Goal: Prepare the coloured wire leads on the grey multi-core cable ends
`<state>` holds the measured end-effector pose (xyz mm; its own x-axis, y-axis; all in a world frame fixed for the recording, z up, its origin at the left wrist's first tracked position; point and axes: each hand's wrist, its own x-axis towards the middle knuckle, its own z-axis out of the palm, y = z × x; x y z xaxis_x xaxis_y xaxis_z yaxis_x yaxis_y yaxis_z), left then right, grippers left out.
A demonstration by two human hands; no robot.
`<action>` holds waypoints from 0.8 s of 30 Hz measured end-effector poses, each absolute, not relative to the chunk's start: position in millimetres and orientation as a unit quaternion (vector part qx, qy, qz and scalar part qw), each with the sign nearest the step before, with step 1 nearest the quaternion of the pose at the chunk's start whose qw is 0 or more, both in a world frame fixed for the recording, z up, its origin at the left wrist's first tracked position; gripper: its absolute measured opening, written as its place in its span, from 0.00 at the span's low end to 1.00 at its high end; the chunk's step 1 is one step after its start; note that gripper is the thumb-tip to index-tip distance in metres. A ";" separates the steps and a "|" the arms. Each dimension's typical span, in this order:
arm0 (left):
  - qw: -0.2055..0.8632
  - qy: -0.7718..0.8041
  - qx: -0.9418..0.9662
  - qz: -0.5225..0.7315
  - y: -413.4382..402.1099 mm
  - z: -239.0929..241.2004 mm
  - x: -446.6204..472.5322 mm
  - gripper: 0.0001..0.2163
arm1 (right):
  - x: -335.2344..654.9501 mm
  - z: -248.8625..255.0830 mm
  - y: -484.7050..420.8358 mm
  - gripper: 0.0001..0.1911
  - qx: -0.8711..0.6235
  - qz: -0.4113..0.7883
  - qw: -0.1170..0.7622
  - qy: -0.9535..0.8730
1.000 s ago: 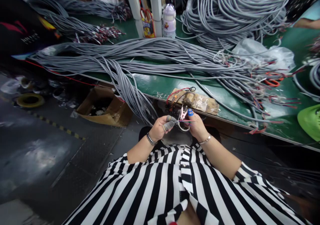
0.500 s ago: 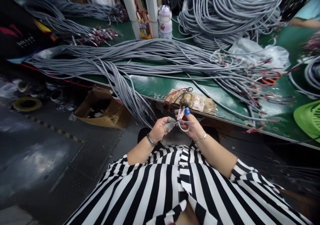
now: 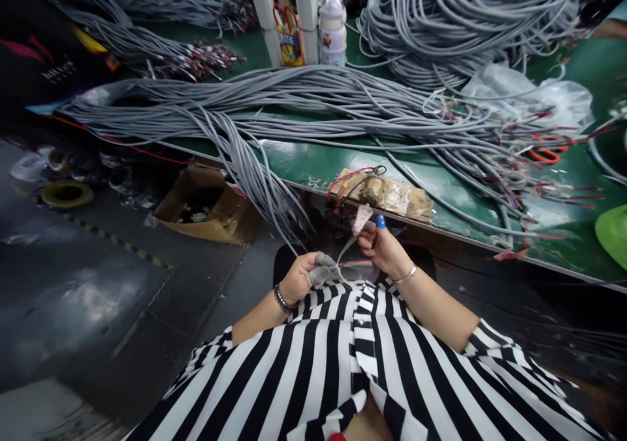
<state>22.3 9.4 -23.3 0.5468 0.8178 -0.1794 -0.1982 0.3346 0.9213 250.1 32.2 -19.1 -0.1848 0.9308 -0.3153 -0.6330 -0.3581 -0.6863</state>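
Grey-and-yellow finger covers wrap the fingertips of my left hand (image 3: 304,276), which is closed around a cable end. Thin coloured wires (image 3: 357,266) stick out of that end toward the right. A pale strip (image 3: 345,250) stretches from the cable end up to my right hand (image 3: 386,250). My right hand, with a blue cover on one fingertip, is closed on a small pale pink tool (image 3: 362,220); its working end is hidden. The tool is close to the table edge, in front of a worn taped block (image 3: 399,199) with red and black wires.
Long grey cables (image 3: 304,95) lie across the green table (image 3: 294,160), some hanging over its front edge. A cable coil (image 3: 470,23), a purple-topped bottle (image 3: 333,32) and orange-handled scissors (image 3: 546,153) are farther back. A cardboard box (image 3: 210,212) stands on the floor at left.
My hands have moved apart. The left hand went down and left with the cable end, and the pale strip is now stretched between both hands. The view has shifted slightly.
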 end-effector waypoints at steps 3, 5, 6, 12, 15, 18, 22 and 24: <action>0.747 0.335 0.429 0.383 10.9 -19.9 21.9 0.18 | 250.2 -20.6 24.3 0.15 -0.358 0.746 0.500 -0.254; 0.753 0.339 0.409 0.389 13.0 -16.0 23.6 0.18 | 249.1 -16.8 17.6 0.20 -0.326 0.762 0.472 -0.301; 0.753 0.343 0.402 0.391 13.6 -14.3 24.8 0.18 | 247.9 -13.8 14.1 0.24 -0.307 0.770 0.454 -0.327; 0.750 0.360 0.392 0.393 9.1 -15.1 34.4 0.20 | 227.6 1.9 -2.0 0.36 -0.344 0.706 0.400 -0.473; 0.749 0.371 0.396 0.380 6.1 -17.1 37.5 0.21 | 217.7 7.0 -4.6 0.19 -0.443 0.590 0.439 -0.513; 0.761 0.360 0.415 0.346 7.7 -14.2 35.9 0.21 | 217.9 15.6 -2.9 0.09 -0.468 0.490 0.446 -0.585; 0.827 0.266 0.443 0.221 15.6 -8.6 30.1 0.23 | 228.6 30.7 2.6 0.08 -0.390 0.442 0.396 -0.704; 0.852 0.241 0.433 0.167 19.5 -9.1 29.2 0.23 | 233.4 37.0 5.0 0.08 -0.347 0.450 0.372 -0.734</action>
